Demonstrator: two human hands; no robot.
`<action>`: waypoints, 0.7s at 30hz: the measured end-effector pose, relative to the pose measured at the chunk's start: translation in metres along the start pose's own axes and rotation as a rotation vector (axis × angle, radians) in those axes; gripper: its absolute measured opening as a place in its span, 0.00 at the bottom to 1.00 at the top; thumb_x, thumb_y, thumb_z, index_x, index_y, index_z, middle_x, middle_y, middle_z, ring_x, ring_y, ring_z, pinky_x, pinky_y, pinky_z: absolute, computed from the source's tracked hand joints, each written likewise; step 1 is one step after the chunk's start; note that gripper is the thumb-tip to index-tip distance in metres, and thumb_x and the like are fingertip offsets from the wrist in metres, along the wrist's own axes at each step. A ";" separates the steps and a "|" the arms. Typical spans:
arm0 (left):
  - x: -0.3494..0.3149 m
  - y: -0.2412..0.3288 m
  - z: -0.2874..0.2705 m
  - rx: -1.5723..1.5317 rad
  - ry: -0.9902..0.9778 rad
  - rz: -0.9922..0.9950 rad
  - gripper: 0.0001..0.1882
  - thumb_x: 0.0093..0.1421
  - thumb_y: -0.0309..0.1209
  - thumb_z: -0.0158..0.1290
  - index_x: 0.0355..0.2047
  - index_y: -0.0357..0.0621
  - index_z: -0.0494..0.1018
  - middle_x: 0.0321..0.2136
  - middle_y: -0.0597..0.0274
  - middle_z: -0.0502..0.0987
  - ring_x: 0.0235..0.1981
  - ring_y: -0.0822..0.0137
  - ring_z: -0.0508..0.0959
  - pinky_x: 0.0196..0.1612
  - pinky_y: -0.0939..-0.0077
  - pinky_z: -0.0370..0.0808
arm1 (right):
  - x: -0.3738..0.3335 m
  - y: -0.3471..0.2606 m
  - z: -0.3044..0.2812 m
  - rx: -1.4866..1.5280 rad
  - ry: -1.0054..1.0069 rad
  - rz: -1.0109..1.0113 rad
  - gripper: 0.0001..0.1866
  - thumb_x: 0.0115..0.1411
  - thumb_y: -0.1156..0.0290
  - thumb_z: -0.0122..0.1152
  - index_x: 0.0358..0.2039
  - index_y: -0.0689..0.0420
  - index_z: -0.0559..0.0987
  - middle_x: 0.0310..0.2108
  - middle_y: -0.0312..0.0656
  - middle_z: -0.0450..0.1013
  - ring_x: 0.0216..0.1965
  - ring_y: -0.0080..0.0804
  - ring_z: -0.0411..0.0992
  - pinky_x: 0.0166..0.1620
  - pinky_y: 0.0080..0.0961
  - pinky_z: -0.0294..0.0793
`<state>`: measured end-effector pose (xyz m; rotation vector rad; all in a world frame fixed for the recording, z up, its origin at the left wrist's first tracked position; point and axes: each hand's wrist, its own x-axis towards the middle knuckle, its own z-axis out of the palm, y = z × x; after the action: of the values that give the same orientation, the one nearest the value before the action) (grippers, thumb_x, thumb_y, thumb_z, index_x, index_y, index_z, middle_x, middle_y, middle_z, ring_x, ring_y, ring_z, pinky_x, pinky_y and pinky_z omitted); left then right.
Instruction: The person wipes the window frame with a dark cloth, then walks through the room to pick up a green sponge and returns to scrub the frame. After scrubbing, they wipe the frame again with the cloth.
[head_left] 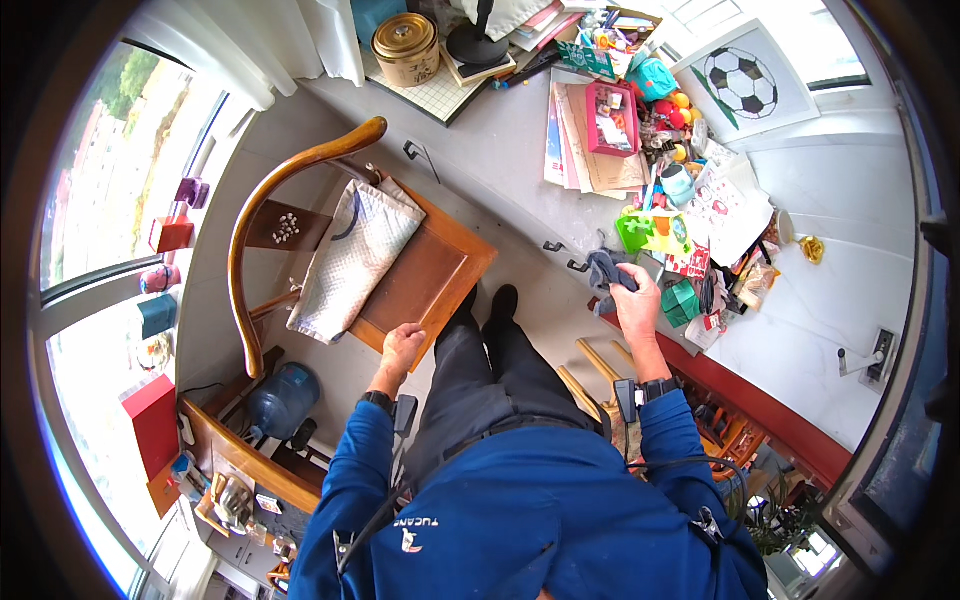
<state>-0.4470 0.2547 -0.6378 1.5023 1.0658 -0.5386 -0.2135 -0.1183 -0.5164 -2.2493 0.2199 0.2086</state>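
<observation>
My right hand [638, 300] is closed around a crumpled dark grey cloth [604, 267], held by the near edge of the cluttered desk. At the front edge of a wooden armchair [430, 258] is my left hand [403, 346], its fingers curled over the seat's rim. The chair has a brown seat panel and a curved wooden back rail [262, 190]. Across the rear of its seat lies a pale quilted cushion [358, 260], partly against the backrest. My right fingertips are partly hidden by the cloth.
The grey desk [480, 150] carries papers, a pink box [612, 118], a green plastic toy [634, 232] and a round golden tin [406, 48]. A soccer ball picture [740, 82] leans behind. A blue water jug [284, 400] stands left; a wooden stool [590, 385] is near my right leg.
</observation>
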 end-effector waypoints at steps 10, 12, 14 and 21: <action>-0.035 -0.044 -0.021 0.039 -0.011 -0.121 0.21 0.61 0.36 0.56 0.52 0.37 0.77 0.37 0.59 0.81 0.34 0.67 0.78 0.35 0.71 0.77 | 0.081 0.008 0.091 -0.437 0.081 -0.365 0.31 0.50 0.75 0.68 0.57 0.56 0.73 0.54 0.51 0.72 0.53 0.56 0.69 0.58 0.44 0.69; -0.042 -0.055 -0.033 0.002 0.027 -0.157 0.21 0.60 0.36 0.56 0.51 0.37 0.78 0.34 0.60 0.81 0.31 0.67 0.78 0.33 0.71 0.77 | 0.076 0.013 0.097 -0.518 0.074 -0.470 0.30 0.49 0.76 0.68 0.55 0.55 0.74 0.49 0.50 0.72 0.48 0.54 0.69 0.53 0.44 0.71; -0.042 -0.058 -0.042 0.060 0.012 -0.188 0.22 0.61 0.36 0.56 0.52 0.37 0.77 0.35 0.59 0.81 0.32 0.66 0.78 0.35 0.71 0.77 | 0.055 0.018 0.087 -0.451 0.002 -0.562 0.27 0.48 0.78 0.66 0.52 0.54 0.76 0.47 0.50 0.73 0.48 0.54 0.70 0.53 0.44 0.72; -0.018 -0.021 -0.040 0.070 -0.012 -0.119 0.20 0.62 0.35 0.55 0.52 0.36 0.77 0.39 0.60 0.80 0.38 0.67 0.79 0.39 0.70 0.77 | 0.051 0.003 0.059 -0.263 0.143 -0.385 0.24 0.49 0.84 0.63 0.49 0.61 0.78 0.47 0.53 0.76 0.50 0.53 0.74 0.55 0.40 0.74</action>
<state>-0.4827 0.2853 -0.6247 1.5013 1.1424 -0.6731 -0.1687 -0.0787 -0.5670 -2.5175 -0.1776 -0.1373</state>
